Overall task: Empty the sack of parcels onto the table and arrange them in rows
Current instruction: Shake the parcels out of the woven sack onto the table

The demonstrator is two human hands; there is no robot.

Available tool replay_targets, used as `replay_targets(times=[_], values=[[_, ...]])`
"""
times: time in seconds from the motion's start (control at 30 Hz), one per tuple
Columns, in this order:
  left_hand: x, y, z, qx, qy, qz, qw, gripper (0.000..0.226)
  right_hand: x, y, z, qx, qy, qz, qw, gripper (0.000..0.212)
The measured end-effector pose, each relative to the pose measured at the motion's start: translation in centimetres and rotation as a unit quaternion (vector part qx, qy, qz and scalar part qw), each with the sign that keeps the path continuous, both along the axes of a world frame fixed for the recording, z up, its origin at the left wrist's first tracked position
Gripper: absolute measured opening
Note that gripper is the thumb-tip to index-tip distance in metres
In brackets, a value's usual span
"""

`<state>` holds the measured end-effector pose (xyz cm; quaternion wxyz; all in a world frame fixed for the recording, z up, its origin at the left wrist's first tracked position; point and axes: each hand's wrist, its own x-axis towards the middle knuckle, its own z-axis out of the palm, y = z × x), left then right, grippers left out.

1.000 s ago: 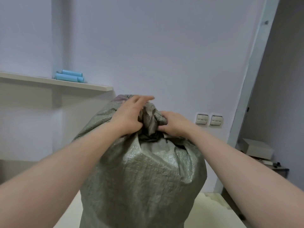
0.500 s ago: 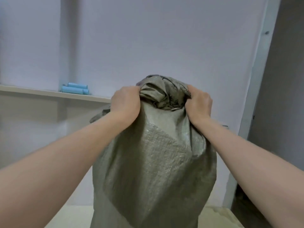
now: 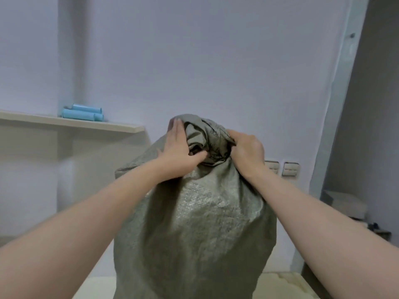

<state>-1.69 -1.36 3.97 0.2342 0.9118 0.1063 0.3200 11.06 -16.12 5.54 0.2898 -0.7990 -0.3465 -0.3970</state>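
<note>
A tall grey-green woven sack [image 3: 194,229] stands upright in front of me, bulging and bunched together at its top. My left hand [image 3: 178,151] lies against the left side of the bunched neck, fingers straight and pointing up, thumb pressed into the folds. My right hand [image 3: 248,152] grips the right side of the neck with curled fingers. The parcels are hidden inside the sack. A pale table [image 3: 287,283] shows at the bottom, beside the sack's base.
A wall shelf [image 3: 71,124] at the left carries blue rolls [image 3: 83,113]. Wall switches [image 3: 290,169] sit right of the sack. A door frame [image 3: 336,117] and a box on a low stand [image 3: 345,203] are at the right.
My left hand has let go its curled grip and now lies flat against the neck. The right hand stays gripping. The sack top sits lower in view than half a second ago.
</note>
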Motion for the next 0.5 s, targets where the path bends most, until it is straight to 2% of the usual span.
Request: replay_targets(times=[0.07, 0.13, 0.2, 0.27, 0.33, 0.4, 0.5], values=[[-0.3, -0.3, -0.9, -0.071, -0.038, -0.063, 0.995, 0.120, -0.1, 0.0, -1.2, -0.013, -0.025, 0.029, 0.999, 0.051], [-0.7, -0.4, -1.3, -0.110, -0.126, -0.072, 0.983, 0.124, -0.6, -0.3, -2.2, -0.019, -0.059, 0.071, 0.996, 0.056], [-0.7, 0.0, -1.2, -0.051, -0.127, -0.029, 0.990, 0.110, -1.3, -0.8, -2.5, -0.014, -0.087, 0.104, 0.991, 0.060], [-0.9, 0.5, -1.3, -0.011, -0.103, -0.011, 0.995, 0.086, -2.1, -1.0, -2.6, -0.030, -0.071, 0.124, 0.989, 0.062], [-1.4, 0.7, -1.7, -0.006, -0.102, 0.020, 0.995, 0.067, -2.7, -1.4, -2.0, -0.067, 0.014, 0.144, 0.987, 0.058], [-2.2, 0.5, -2.1, 0.005, -0.108, 0.058, 0.992, 0.057, -3.4, -2.7, -1.3, -0.115, 0.152, 0.184, 0.964, 0.055], [-3.2, -0.1, -3.0, 0.006, -0.156, 0.088, 0.984, 0.051, -5.0, -5.7, -0.7, -0.183, 0.384, 0.238, 0.873, 0.108]])
